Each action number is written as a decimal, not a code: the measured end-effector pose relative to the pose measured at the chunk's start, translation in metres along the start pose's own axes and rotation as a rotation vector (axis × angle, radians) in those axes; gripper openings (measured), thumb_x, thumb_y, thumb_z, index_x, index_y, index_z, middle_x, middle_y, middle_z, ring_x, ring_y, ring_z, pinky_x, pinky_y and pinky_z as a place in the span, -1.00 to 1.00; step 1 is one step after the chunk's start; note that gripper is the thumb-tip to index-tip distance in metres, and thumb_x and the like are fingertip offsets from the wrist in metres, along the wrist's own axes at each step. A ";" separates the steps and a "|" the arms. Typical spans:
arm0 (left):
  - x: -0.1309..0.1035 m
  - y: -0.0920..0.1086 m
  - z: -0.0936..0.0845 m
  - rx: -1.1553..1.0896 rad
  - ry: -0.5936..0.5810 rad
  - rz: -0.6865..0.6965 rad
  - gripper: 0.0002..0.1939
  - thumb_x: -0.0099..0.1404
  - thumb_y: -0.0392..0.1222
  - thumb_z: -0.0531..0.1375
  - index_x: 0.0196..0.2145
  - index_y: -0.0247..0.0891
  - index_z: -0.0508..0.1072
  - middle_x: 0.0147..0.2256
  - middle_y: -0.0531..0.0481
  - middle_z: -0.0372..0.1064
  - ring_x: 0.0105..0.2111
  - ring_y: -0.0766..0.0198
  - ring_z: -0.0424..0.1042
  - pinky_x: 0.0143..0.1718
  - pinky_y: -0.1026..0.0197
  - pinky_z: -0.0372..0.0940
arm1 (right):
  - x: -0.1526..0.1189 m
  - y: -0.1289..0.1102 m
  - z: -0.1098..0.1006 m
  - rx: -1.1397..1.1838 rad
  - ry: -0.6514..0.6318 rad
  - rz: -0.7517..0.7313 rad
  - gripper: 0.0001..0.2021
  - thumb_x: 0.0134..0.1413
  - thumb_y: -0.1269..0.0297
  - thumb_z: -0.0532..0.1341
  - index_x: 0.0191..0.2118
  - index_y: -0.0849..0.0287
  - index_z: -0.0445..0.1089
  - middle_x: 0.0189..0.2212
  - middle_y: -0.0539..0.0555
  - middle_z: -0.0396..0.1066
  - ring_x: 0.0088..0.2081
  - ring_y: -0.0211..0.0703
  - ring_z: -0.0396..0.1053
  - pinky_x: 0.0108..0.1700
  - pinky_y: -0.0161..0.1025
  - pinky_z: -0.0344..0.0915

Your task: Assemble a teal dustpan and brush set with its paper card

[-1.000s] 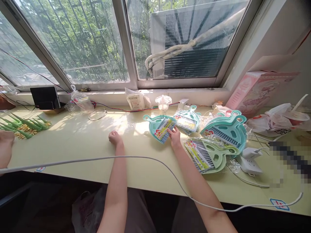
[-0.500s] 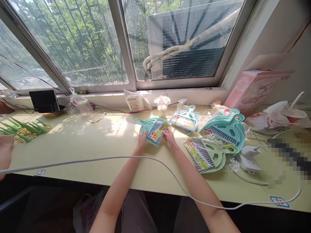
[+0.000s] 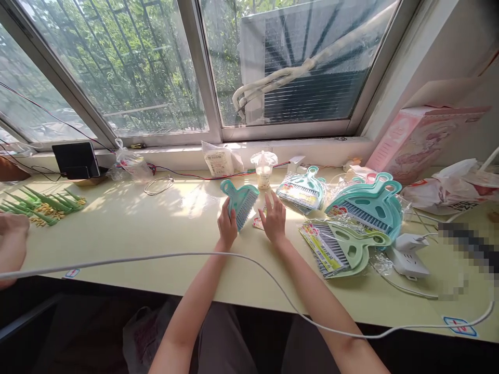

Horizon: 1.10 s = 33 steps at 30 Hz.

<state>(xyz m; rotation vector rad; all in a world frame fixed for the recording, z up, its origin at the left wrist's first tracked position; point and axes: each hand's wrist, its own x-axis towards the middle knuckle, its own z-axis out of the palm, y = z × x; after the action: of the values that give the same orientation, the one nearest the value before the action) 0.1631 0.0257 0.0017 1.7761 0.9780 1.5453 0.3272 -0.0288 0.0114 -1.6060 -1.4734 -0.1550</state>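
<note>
Left hand point(image 3: 227, 227) grasps teal brush point(image 3: 240, 200), tilted off table point(image 3: 128, 228). Right hand point(image 3: 274, 222) flat, released, on label card point(image 3: 259, 223). Packaged dustpan sets point(image 3: 351, 223) just right; white cable point(image 3: 117, 259) crosses both forearms.

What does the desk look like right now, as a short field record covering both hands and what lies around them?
left hand: grips a teal brush, lifted at a tilt
right hand: open, flat on a label card
right of hands: packed brush sets in teal and green, overlapping
far edge: small lidded cup, bags, red wire
front: white cable across the desk
far left: another person's hand, green spikes
</note>
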 end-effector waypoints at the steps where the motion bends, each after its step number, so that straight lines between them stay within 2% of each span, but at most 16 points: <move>1: -0.003 0.001 0.002 0.058 -0.038 0.121 -0.44 0.46 0.12 -0.05 0.28 -0.21 0.21 0.12 -0.24 0.35 0.07 0.03 0.40 0.02 0.06 0.31 | -0.001 -0.004 0.001 0.051 -0.029 -0.057 -0.54 0.32 0.18 0.05 0.28 0.12 0.19 0.29 0.25 0.15 0.32 0.11 0.08 0.32 0.14 0.06; 3: -0.006 0.003 0.004 0.201 -0.089 0.396 -0.49 0.47 0.07 -0.05 0.27 -0.17 0.22 0.02 -0.21 0.43 -0.07 0.09 0.49 -0.14 0.13 0.38 | -0.003 -0.009 0.004 0.163 -0.029 -0.107 -0.56 0.33 0.12 0.06 0.25 0.10 0.21 0.21 0.24 0.23 0.25 0.05 0.19 0.26 0.08 0.19; 5: -0.005 0.006 0.002 0.298 -0.151 0.567 -0.50 0.48 0.02 -0.06 0.29 -0.15 0.19 -0.03 -0.19 0.46 -0.16 0.16 0.53 -0.26 0.21 0.38 | -0.004 -0.011 0.005 0.251 0.027 -0.093 -0.56 0.31 0.11 0.09 0.23 0.12 0.22 0.16 0.27 0.23 0.21 0.03 0.23 0.22 0.05 0.25; 8: -0.002 0.011 -0.003 0.375 -0.168 0.705 -0.50 0.48 -0.03 -0.07 0.30 -0.22 0.17 -0.06 -0.24 0.48 -0.25 0.19 0.54 -0.35 0.25 0.38 | -0.003 -0.011 0.004 0.330 0.046 -0.083 -0.58 0.24 0.13 0.18 0.16 0.11 0.27 0.10 0.25 0.23 0.16 0.02 0.28 0.20 0.03 0.29; 11: 0.001 0.012 -0.007 0.368 -0.176 0.807 -0.49 0.48 -0.06 -0.06 0.30 -0.28 0.17 -0.05 -0.28 0.48 -0.24 0.17 0.54 -0.35 0.24 0.40 | -0.002 -0.014 0.000 0.350 0.065 -0.052 -0.64 0.15 0.20 0.26 0.06 0.10 0.33 0.04 0.23 0.24 0.12 0.03 0.30 0.16 0.03 0.33; 16: 0.002 0.013 -0.009 0.320 -0.135 0.857 -0.49 0.48 -0.08 -0.08 0.31 -0.27 0.17 -0.02 -0.29 0.48 -0.14 0.15 0.54 -0.27 0.24 0.43 | -0.001 -0.033 -0.010 0.353 0.126 0.006 -0.70 0.03 0.32 0.31 -0.08 0.12 0.38 0.02 0.23 0.24 0.11 0.03 0.28 0.03 -0.03 0.44; 20: 0.004 0.014 -0.012 0.275 -0.099 0.896 -0.48 0.47 -0.10 -0.05 0.32 -0.22 0.18 -0.01 -0.26 0.48 -0.07 0.13 0.53 -0.22 0.23 0.44 | -0.002 -0.045 -0.015 0.426 0.161 0.031 -0.70 -0.02 0.35 0.31 -0.10 0.12 0.39 0.04 0.22 0.24 0.10 0.01 0.30 -0.09 -0.11 0.53; 23: 0.004 0.008 -0.012 0.261 -0.085 0.847 -0.51 0.47 -0.14 -0.05 0.30 -0.21 0.23 -0.01 -0.25 0.48 -0.06 0.14 0.52 -0.18 0.22 0.43 | -0.002 -0.048 -0.016 0.504 0.148 0.073 -0.68 -0.02 0.33 0.32 -0.08 0.09 0.41 0.05 0.19 0.22 0.05 -0.03 0.36 -0.19 -0.15 0.58; 26: 0.004 -0.002 -0.010 0.230 -0.097 0.751 -0.56 0.47 -0.14 -0.07 0.20 -0.22 0.35 -0.06 -0.23 0.51 -0.10 0.15 0.53 -0.19 0.21 0.42 | -0.002 -0.049 -0.017 0.541 0.102 0.108 -0.68 -0.02 0.28 0.34 -0.08 0.09 0.44 0.07 0.18 0.21 -0.01 -0.06 0.40 -0.19 -0.15 0.59; 28: 0.007 -0.006 -0.013 0.207 0.007 0.596 -0.57 0.48 -0.07 -0.06 0.12 -0.24 0.43 -0.13 -0.22 0.53 -0.17 0.15 0.54 -0.21 0.19 0.41 | -0.001 -0.048 -0.020 0.547 0.070 0.108 -0.68 0.00 0.24 0.33 -0.06 0.08 0.44 0.08 0.18 0.22 -0.02 -0.07 0.41 -0.16 -0.13 0.58; 29: 0.011 -0.006 -0.017 0.194 0.130 0.484 -0.56 0.47 -0.03 -0.06 0.10 -0.26 0.44 -0.15 -0.22 0.53 -0.19 0.14 0.54 -0.20 0.18 0.41 | 0.000 -0.046 -0.021 0.548 0.062 0.109 -0.68 0.01 0.23 0.32 -0.06 0.08 0.44 0.08 0.18 0.23 -0.02 -0.07 0.41 -0.16 -0.13 0.58; 31: 0.023 -0.006 -0.032 0.152 0.477 0.239 -0.53 0.46 0.02 -0.05 0.12 -0.28 0.41 -0.10 -0.24 0.50 -0.13 0.12 0.51 -0.12 0.14 0.39 | 0.003 -0.038 -0.025 0.551 0.074 0.131 -0.69 0.05 0.21 0.29 -0.05 0.08 0.44 0.08 0.18 0.25 -0.01 -0.06 0.40 -0.17 -0.12 0.57; 33: 0.037 -0.006 -0.053 0.070 0.773 0.058 -0.51 0.45 0.06 -0.05 0.14 -0.28 0.37 0.04 -0.25 0.42 0.03 0.09 0.43 0.04 0.09 0.32 | 0.008 -0.027 -0.032 0.519 0.141 0.151 -0.71 0.12 0.17 0.24 -0.04 0.08 0.43 0.08 0.19 0.27 0.05 -0.02 0.38 -0.09 -0.06 0.53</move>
<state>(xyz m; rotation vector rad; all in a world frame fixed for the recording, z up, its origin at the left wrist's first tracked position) 0.1116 0.0582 0.0256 1.2426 1.3377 2.3255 0.3212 -0.0482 0.0488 -1.2451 -1.1580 0.1851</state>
